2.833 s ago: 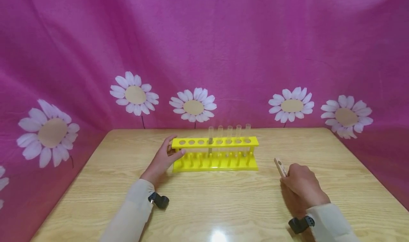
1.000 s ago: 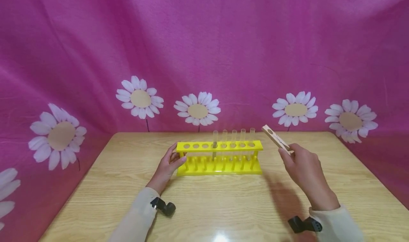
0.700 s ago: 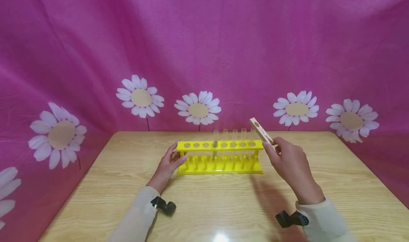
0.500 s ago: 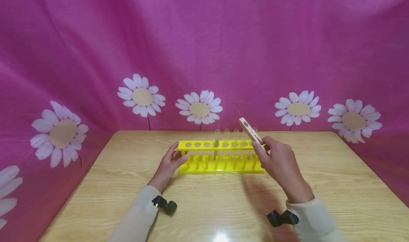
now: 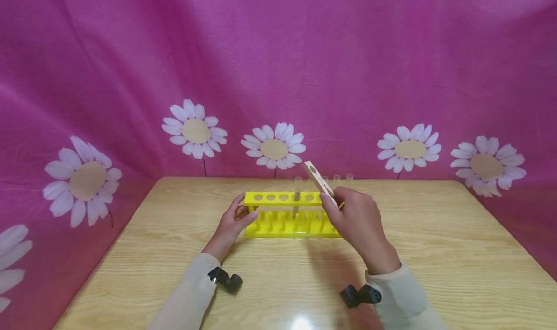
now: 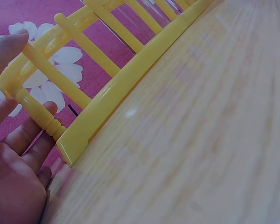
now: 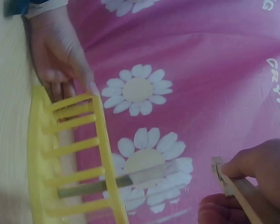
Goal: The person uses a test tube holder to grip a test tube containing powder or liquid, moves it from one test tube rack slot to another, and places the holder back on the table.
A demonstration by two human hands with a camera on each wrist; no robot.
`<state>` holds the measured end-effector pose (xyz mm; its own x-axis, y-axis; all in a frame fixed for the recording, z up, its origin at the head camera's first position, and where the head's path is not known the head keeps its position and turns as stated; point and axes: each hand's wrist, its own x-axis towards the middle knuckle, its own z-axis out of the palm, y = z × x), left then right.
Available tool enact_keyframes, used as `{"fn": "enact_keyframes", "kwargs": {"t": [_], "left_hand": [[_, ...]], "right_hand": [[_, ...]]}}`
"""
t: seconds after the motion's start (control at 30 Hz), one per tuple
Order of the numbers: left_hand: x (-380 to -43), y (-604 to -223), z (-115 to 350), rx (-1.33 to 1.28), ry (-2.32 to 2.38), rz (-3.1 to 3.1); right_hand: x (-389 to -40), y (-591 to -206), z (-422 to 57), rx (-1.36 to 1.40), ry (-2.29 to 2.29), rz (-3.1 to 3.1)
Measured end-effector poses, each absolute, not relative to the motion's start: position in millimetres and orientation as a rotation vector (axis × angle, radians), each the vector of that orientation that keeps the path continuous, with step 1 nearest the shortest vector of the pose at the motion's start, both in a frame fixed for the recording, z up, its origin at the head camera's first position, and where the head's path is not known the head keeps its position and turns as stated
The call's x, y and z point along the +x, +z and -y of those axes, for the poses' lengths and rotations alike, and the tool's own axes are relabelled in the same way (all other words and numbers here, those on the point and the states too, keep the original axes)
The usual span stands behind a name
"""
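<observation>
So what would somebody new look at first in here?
Probably the bright yellow test tube rack, its left end held by the left hand. Then the wooden test tube clamp, held in the right hand near the test tubes. Behind everything hangs a magenta cloth with big white daisies.

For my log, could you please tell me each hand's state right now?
Left hand: holding the yellow rack at one end.
Right hand: holding the wooden clip.
</observation>
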<state>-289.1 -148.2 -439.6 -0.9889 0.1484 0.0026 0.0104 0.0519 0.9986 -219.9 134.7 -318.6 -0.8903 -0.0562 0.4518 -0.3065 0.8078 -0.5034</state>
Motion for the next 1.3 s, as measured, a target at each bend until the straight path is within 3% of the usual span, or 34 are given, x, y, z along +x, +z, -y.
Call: {"fn": "enact_keyframes", "kwargs": {"t": [0.97,1.3], "left_hand": [[-289.9,-446.9,148.7,0.186,2.117,-2.232],[-277.1,-422.0,147.0,0.19,2.066,-2.218]], "right_hand": [[-232.8,-330.7,-118.3,0.414,0.81,2.562],[-233.1,-333.7,-113.4,0.412,0.786,2.587]]}}
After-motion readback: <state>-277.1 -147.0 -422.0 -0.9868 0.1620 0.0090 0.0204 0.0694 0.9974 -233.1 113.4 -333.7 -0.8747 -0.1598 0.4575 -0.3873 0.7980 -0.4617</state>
